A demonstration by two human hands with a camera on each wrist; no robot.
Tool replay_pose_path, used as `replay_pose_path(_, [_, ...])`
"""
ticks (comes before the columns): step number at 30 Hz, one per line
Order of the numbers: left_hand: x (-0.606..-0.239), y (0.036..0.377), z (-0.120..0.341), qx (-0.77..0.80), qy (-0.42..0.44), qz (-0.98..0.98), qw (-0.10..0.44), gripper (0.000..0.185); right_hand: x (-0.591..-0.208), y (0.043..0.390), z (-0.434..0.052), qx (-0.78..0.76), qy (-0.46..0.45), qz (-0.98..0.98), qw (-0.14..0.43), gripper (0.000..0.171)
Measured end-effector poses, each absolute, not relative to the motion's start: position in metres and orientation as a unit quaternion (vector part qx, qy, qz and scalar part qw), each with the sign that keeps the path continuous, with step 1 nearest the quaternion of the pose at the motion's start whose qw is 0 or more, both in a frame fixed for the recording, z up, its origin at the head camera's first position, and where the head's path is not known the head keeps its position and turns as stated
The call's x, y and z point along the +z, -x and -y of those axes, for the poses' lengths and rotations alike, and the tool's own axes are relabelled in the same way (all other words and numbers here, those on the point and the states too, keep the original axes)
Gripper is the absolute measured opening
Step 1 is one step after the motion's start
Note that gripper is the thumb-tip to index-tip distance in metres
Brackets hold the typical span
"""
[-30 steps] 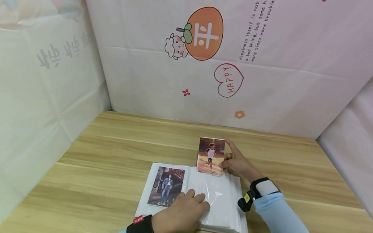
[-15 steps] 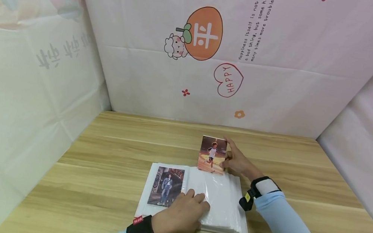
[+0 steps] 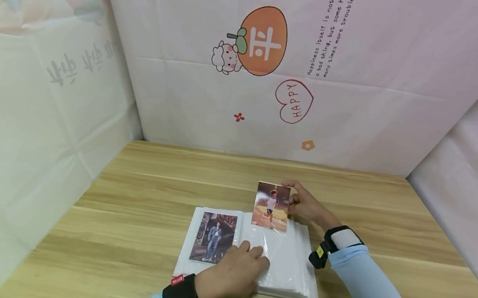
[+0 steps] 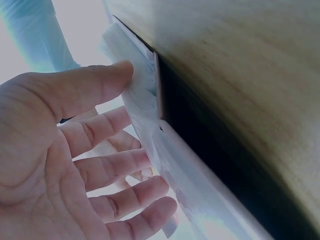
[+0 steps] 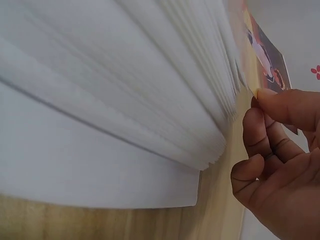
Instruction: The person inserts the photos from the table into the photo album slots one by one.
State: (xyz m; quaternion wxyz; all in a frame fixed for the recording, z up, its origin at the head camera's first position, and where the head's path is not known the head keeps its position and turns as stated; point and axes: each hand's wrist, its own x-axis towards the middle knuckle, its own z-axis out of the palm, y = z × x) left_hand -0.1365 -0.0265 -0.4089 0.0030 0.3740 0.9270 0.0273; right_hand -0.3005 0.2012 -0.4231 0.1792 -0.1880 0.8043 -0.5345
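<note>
An open photo album (image 3: 284,263) lies flat on the wooden worktop (image 3: 145,183). The left hand (image 3: 233,275) rests on it with its fingers (image 4: 117,165) straight and a bit spread, pressing the clear right-hand sleeve page down. The right hand (image 3: 309,206) pinches a photo of a runner (image 3: 272,206) by its right edge between thumb and fingers (image 5: 280,107), holding it upright at the album's far edge, with its bottom overlapping the top of that sleeve. 1 other photo (image 3: 214,239) sits in the left page.
</note>
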Motion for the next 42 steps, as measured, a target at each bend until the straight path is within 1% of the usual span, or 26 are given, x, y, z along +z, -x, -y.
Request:
replay_pose_path(4, [-0.409, 0.136, 0.026, 0.025, -0.374, -0.927, -0.001, 0.033, -0.424, 0.299, -0.203, -0.539, 0.188, -0.802, 0.178, 0.054])
replay_pose_path(8, [-0.408, 0.136, 0.026, 0.024, -0.374, -0.927, -0.004, 0.033, -0.425, 0.300, -0.204, -0.539, 0.188, -0.803, 0.170, 0.050])
replay_pose_path(19, [-0.408, 0.135, 0.026, 0.025, -0.373, -0.928, 0.002, 0.032, -0.425, 0.302, -0.203, -0.532, 0.211, -0.802, 0.170, 0.052])
replay_pose_path(31, [-0.407, 0.135, 0.026, 0.019, -0.372, -0.928, 0.001, 0.031, -0.422, 0.291, -0.202, -0.509, 0.225, -0.802, 0.219, 0.054])
replay_pose_path(42, [-0.410, 0.136, 0.027, 0.030, -0.371, -0.928, -0.008, 0.030, -0.425, 0.289, -0.202, -0.502, 0.257, -0.798, 0.213, 0.042])
